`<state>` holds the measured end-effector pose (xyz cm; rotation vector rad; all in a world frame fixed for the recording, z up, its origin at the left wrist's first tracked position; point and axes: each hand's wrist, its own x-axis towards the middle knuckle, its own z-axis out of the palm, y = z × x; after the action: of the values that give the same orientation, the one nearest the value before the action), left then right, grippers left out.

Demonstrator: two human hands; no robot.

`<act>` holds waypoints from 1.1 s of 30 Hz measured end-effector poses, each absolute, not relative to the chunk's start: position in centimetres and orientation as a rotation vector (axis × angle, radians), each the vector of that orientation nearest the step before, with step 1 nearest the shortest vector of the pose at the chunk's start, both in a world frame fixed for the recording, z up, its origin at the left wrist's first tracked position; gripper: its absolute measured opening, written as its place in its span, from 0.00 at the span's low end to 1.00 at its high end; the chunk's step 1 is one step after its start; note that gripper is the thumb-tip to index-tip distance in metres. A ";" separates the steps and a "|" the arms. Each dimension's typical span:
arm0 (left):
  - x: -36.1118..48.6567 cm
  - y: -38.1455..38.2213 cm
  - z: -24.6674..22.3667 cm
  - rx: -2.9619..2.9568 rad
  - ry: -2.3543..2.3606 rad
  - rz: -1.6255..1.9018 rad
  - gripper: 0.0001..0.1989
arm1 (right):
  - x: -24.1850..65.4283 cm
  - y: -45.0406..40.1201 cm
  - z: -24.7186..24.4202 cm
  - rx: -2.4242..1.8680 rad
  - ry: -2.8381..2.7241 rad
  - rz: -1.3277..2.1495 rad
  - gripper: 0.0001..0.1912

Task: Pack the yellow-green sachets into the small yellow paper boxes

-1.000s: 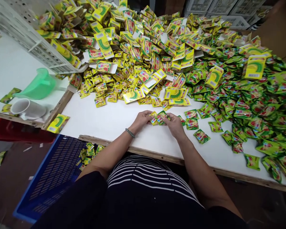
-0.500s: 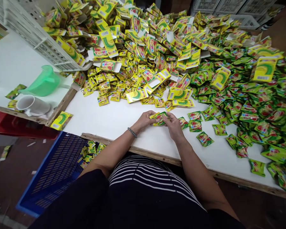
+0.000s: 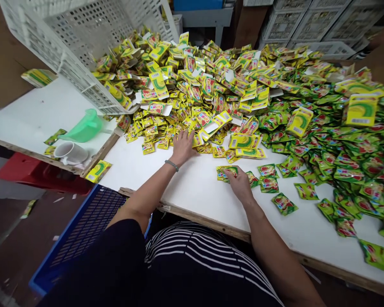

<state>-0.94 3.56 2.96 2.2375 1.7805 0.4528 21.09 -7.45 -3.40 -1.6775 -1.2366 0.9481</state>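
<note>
My left hand (image 3: 183, 148) rests with fingers apart at the front edge of a pile of small yellow packets (image 3: 149, 131), beside a long yellow box (image 3: 216, 126). No held object shows in it. My right hand (image 3: 239, 181) pinches a small green and yellow candy packet (image 3: 223, 173) just above or on the white table (image 3: 192, 187); I cannot tell whether it is one packet or two together. Loose green packets (image 3: 269, 185) lie right of that hand. Flattened yellow boxes (image 3: 245, 140) lie beyond it.
Behind is a heap of yellow boxes (image 3: 160, 85); green packets (image 3: 355, 149) are piled on the right. A white crate (image 3: 80, 76) stands tipped at the left, near a green scoop (image 3: 86, 126) and a white cup (image 3: 71, 152). Below the table edge is a blue basket (image 3: 80, 230).
My left hand has let go of the packet and moved left and forward to the yellow pile. My right hand keeps its grip. The view has tilted up slightly.
</note>
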 end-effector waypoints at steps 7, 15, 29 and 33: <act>-3.1 2.7 2.5 1.963 1.679 0.615 0.19 | 21.5 -7.3 -4.4 -1.564 -1.232 0.954 0.21; 0.3 -4.7 1.0 1.201 1.063 0.693 0.23 | 20.9 -5.3 0.7 -1.489 -1.343 0.852 0.24; 1.3 -7.8 0.6 0.844 0.932 0.760 0.27 | 22.7 -4.9 3.0 -1.628 -1.885 0.799 0.10; 1.4 -8.0 0.7 0.902 0.884 0.667 0.25 | 21.8 -5.0 3.9 -1.470 -2.043 0.790 0.09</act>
<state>1.36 -8.04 0.67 0.9021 0.8838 0.6675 21.84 -4.98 3.93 -1.4702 -2.0433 0.7896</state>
